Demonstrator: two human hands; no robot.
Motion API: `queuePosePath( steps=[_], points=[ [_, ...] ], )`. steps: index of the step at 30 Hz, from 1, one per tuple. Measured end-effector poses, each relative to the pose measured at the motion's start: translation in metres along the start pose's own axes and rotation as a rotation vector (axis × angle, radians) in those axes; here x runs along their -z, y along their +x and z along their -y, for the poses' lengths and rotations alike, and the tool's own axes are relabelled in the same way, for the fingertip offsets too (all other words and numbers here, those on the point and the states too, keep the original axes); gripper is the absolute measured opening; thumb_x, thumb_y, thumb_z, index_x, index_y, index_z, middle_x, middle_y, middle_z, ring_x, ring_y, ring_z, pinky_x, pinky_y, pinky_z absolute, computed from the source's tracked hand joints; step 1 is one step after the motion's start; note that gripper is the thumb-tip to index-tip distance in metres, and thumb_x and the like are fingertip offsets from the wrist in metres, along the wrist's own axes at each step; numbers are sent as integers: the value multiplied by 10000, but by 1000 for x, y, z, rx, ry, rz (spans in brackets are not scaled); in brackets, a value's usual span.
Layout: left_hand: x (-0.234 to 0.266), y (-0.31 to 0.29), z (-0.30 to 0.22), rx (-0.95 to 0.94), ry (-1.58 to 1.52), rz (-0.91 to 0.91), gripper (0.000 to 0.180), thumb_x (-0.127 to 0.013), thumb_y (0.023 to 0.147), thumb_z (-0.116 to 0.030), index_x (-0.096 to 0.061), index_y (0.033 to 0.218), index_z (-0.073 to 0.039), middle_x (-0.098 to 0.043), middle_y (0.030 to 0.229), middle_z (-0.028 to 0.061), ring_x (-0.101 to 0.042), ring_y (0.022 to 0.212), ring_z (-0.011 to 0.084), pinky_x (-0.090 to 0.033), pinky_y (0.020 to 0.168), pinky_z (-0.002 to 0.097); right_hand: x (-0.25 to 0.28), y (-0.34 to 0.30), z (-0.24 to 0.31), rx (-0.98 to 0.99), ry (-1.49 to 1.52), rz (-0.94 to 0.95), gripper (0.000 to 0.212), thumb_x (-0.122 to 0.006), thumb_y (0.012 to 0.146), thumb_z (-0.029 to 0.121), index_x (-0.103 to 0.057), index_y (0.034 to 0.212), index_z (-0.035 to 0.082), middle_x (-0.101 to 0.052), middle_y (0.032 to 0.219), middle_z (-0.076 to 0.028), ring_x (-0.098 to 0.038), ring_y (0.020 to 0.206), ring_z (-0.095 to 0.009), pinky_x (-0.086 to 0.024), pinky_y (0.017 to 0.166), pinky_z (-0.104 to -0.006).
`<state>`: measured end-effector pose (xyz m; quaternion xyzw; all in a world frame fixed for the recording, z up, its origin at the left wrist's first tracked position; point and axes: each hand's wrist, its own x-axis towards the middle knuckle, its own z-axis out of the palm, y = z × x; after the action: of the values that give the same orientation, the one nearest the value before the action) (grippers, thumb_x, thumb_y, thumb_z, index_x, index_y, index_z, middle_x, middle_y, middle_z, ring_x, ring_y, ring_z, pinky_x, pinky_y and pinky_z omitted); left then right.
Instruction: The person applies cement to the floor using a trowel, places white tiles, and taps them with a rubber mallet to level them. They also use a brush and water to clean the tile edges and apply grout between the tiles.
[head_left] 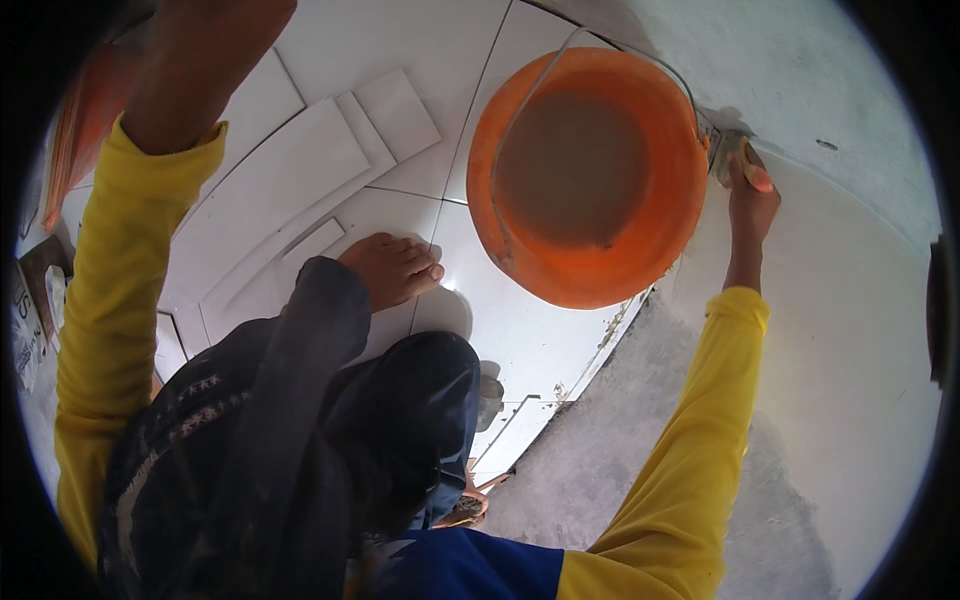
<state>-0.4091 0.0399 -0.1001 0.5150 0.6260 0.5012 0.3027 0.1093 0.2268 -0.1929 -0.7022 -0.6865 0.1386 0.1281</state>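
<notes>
My right hand (752,200) is closed around a small grey and tan piece (731,158), whose kind I cannot make out. It is held against the foot of the pale wall (820,70), just right of the orange bucket (645,240). Murky grey-brown liquid (580,165) fills the bucket's lower part, and its wire handle (525,100) leans over the rim. My left forearm (205,75) reaches up past the upper left edge, where the hand is cut off from view.
White floor tiles (425,220) lie under the bucket and my bare foot (390,268). Cut tile pieces (290,150) are stacked to the left. Rough grey cement (590,460) runs along the tile edge. A small grey lump (489,400) sits beside my knee.
</notes>
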Motion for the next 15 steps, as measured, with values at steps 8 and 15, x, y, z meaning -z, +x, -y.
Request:
queuePosePath(
  steps=[8, 15],
  points=[
    [-12, 3, 0, -49, -6, -5, 221, -601, 1093, -82, -742, 1250, -17, -786, 1037, 52, -768, 914, 130, -621, 820, 262, -1, -62, -35, -105, -95, 140, 487, -820, 949, 337, -771, 1363, 83, -820, 1183, -162, -784, 1081, -232, -578, 969, -394],
    [-25, -2, -13, -58, -28, 4, 213, -612, 1096, -100, -741, 1247, -24, -787, 1037, 45, -769, 908, 124, -622, 816, 252, 17, -212, -70, -123, -33, 136, 406, -774, 980, 170, -758, 1372, 67, -817, 1129, -174, -792, 1013, -222, -599, 902, -390]
  ],
)
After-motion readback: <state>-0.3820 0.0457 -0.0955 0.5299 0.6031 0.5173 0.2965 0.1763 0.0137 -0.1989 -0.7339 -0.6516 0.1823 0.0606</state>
